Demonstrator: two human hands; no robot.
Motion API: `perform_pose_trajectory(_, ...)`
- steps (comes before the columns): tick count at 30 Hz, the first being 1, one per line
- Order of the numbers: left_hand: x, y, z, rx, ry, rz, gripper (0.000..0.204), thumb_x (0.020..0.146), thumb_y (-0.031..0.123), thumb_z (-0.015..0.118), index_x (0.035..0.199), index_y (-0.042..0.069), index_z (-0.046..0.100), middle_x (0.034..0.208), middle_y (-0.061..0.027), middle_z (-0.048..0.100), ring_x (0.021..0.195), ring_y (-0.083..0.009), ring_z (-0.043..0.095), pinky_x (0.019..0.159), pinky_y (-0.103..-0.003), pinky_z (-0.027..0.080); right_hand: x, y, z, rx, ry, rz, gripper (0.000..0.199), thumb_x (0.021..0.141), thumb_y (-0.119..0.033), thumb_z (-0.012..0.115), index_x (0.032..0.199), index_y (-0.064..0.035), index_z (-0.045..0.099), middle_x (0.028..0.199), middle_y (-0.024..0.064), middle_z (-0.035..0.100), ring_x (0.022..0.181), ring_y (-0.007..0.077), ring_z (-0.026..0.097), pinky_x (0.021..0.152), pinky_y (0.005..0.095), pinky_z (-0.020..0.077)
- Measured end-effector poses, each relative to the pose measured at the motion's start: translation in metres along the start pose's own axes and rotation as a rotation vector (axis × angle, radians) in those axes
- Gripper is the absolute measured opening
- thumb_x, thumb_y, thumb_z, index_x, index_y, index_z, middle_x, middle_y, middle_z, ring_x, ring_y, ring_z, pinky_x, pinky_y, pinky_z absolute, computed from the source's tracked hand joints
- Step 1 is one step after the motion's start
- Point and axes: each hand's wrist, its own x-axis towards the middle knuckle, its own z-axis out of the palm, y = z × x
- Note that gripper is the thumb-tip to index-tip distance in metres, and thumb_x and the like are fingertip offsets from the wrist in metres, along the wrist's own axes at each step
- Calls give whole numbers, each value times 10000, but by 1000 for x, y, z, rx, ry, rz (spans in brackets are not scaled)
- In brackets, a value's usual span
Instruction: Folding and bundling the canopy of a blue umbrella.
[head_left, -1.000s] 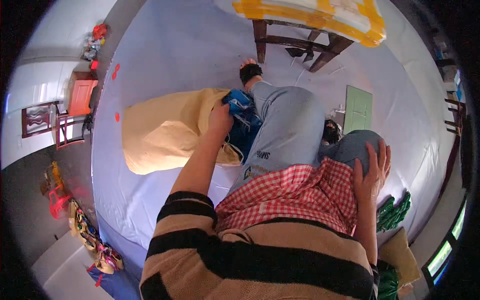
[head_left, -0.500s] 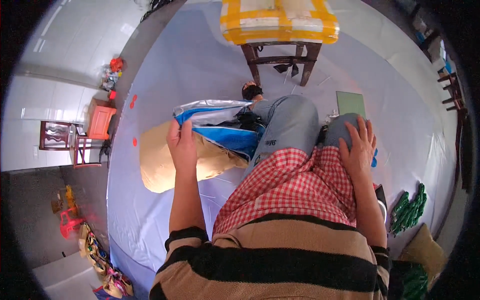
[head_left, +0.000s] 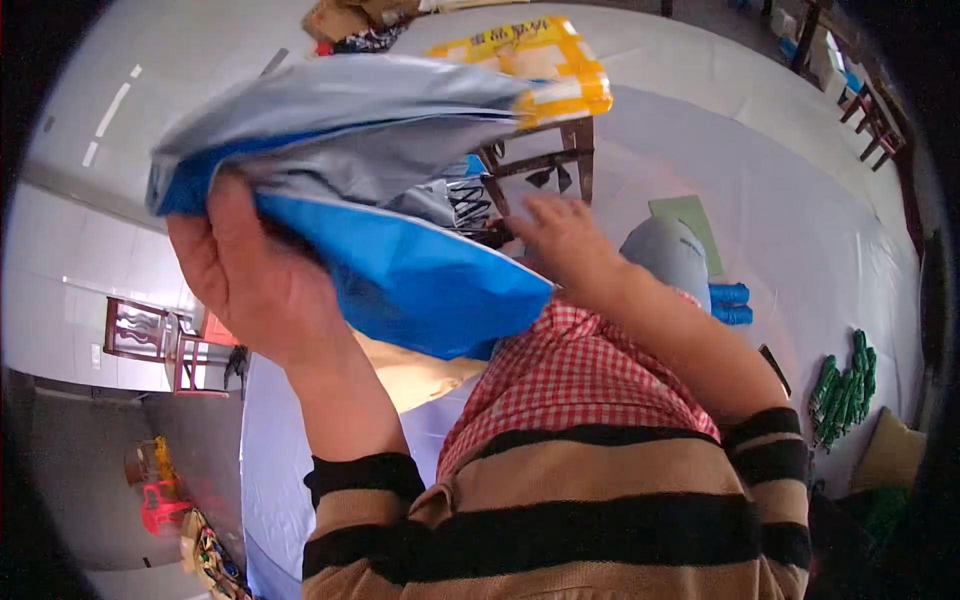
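Observation:
A blue plastic bag (head_left: 430, 275) with a silver inner side is raised in front of me on the left, its mouth spread wide. My left hand (head_left: 255, 270) pinches its rim at the upper left corner, thumb on the near side. Near the bag's right end, my right hand (head_left: 570, 240) is lifted with its fingers stretched out and slightly blurred. It seems to hold nothing, and I cannot tell whether it touches the bag. Past the bag's far edge, dark criss-crossed strips (head_left: 468, 205) show beside silver material. Beneath the bag lies a tan sack (head_left: 410, 375), mostly hidden.
A box wrapped in yellow tape (head_left: 575, 85) rests on a dark wooden stool (head_left: 575, 150) ahead. Right of my knee are a green flat pad (head_left: 690, 222) and blue rolls (head_left: 730, 303). Green bundles (head_left: 843, 390) lie farther right on the pale floor sheet (head_left: 780, 230).
My left hand has lifted the blue bag's rim up and toward me, leftward. My right hand has left my right knee and moved left toward the bag. The view has shifted.

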Motion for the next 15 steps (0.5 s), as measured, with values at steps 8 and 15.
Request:
perform_pose_trajectory(8, 5, 56, 62, 581, -321, 313, 276, 878, 91, 543, 1136, -8, 560, 1098, -161, 597, 1012, -252, 566, 936, -358, 411, 10, -24, 53, 710, -5, 9, 451, 830, -282, 585, 1196, -45, 471, 990, 195, 620, 890, 452, 576, 854, 499, 449)
perform_pose_trajectory(15, -83, 76, 78, -114, -1373, 456, 324, 763, 150, 576, 1057, 25, 518, 1088, -157, 517, 961, -344, 537, 834, -431, 438, 15, 53, -76, 2332, -64, 322, 354, 922, -458, 488, 1024, -124, 546, 623, -58, 340, 473, 56, 260, 402, 196, 212)
